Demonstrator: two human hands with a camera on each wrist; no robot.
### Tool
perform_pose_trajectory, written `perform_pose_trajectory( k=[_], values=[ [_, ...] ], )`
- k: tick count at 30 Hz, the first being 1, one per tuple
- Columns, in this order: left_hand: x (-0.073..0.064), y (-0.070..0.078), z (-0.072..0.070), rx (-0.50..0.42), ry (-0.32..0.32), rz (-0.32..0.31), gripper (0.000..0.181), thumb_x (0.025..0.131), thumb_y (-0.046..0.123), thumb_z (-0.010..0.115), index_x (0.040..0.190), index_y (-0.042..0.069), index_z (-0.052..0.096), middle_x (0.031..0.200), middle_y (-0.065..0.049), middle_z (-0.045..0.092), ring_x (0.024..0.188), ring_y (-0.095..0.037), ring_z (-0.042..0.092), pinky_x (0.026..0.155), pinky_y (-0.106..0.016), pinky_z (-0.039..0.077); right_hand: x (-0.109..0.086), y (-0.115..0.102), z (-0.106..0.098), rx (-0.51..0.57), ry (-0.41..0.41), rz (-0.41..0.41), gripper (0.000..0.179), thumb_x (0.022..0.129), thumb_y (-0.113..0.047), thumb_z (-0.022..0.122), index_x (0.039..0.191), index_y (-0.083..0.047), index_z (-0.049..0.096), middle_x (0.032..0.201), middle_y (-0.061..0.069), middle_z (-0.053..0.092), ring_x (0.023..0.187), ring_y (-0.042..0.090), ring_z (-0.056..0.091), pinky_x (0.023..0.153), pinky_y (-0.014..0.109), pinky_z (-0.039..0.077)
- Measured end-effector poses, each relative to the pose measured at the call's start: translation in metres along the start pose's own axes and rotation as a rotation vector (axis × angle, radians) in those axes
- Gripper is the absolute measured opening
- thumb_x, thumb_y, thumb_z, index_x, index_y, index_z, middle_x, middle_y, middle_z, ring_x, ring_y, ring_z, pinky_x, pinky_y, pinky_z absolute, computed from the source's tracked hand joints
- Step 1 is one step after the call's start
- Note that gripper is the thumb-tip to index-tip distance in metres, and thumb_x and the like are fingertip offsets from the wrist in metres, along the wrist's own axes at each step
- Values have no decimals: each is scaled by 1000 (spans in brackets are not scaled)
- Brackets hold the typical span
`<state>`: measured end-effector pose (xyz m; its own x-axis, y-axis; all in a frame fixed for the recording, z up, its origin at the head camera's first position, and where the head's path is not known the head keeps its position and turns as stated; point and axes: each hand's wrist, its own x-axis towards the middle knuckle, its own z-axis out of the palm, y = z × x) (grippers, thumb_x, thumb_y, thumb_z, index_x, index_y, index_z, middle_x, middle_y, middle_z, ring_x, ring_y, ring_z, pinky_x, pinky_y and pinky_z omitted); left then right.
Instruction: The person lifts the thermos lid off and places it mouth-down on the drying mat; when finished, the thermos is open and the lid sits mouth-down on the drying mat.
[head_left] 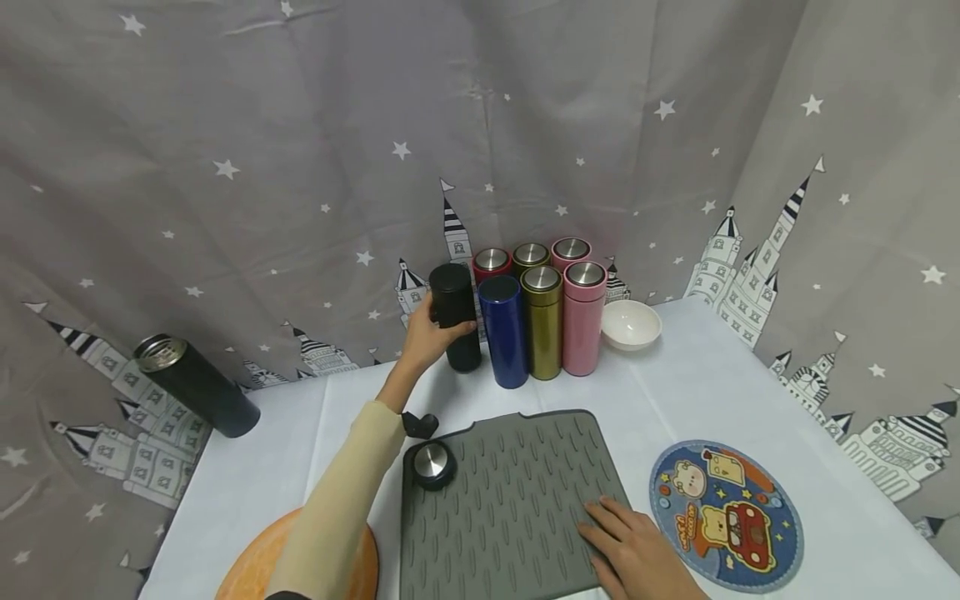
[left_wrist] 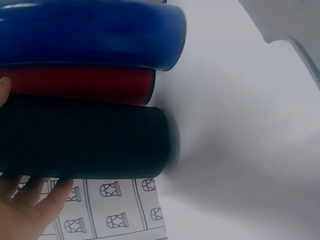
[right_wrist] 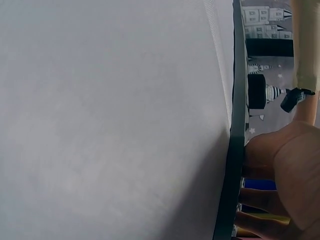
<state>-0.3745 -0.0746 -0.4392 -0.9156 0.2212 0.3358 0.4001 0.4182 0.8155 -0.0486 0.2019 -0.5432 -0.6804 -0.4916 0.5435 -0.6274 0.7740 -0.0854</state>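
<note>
At the back of the table my left hand (head_left: 427, 333) grips a black thermos bottle (head_left: 463, 350), thumb on one side and fingers on the other. The bottle (left_wrist: 90, 137) stands beside a blue bottle (left_wrist: 100, 32) and a red one (left_wrist: 100, 85) in the left wrist view. My right hand (head_left: 633, 546) rests on the right edge of a grey ridged mat (head_left: 517, 500), fingers spread and fairly straight. A black lid with a steel top (head_left: 433, 463) sits on the mat's far left corner. In the right wrist view the mat (right_wrist: 235, 150) shows edge-on beside the fingers.
Several gold, pink and red bottles (head_left: 583, 333) stand right of the black one, near a white bowl (head_left: 632, 327). A lidless black bottle (head_left: 202, 387) stands far left. An orange round mat (head_left: 360, 567) lies under my left forearm; a cartoon mat (head_left: 723, 517) lies right.
</note>
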Motion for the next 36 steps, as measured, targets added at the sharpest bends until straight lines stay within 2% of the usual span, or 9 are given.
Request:
perform_pose_trajectory(
  k=[9, 16, 24, 31, 36],
  values=[
    [-20, 9, -12, 3, -12, 43, 75, 78, 29, 86, 142, 15, 49, 135, -10, 59, 126, -29, 54, 105, -52, 40, 1, -4, -2, -7, -15, 27, 32, 78, -25, 81, 107, -14, 75, 119, 10, 68, 109, 30, 62, 73, 42, 54],
    [-37, 20, -20, -18, 5, 70, 74, 77, 31, 87, 142, 22, 50, 135, -6, 59, 127, -28, 54, 102, -56, 42, 2, -6, -5, 9, -31, 61, 35, 75, -22, 84, 108, -15, 75, 119, 9, 68, 110, 30, 62, 74, 44, 55],
    [-63, 37, -27, -4, -1, 100, 72, 77, 32, 86, 140, 26, 51, 128, -3, 61, 117, -23, 57, 98, -52, 47, 1, -6, -5, 26, -35, 72, 35, 75, -22, 84, 109, -15, 74, 120, 9, 67, 110, 30, 62, 74, 45, 54],
    [-96, 93, -41, -39, 12, 116, 74, 79, 14, 82, 144, 14, 48, 124, -16, 60, 111, -33, 58, 93, -58, 45, 2, -8, -6, 42, -74, 100, 35, 78, -23, 82, 111, -15, 74, 122, 9, 66, 112, 31, 61, 77, 46, 54],
    [-114, 107, -46, -73, 33, 147, 70, 79, 10, 81, 141, 11, 49, 122, -13, 62, 107, -29, 60, 88, -53, 48, 3, -10, -6, 47, -82, 113, 35, 77, -22, 82, 110, -15, 74, 122, 9, 67, 112, 31, 61, 76, 47, 54]
  ],
)
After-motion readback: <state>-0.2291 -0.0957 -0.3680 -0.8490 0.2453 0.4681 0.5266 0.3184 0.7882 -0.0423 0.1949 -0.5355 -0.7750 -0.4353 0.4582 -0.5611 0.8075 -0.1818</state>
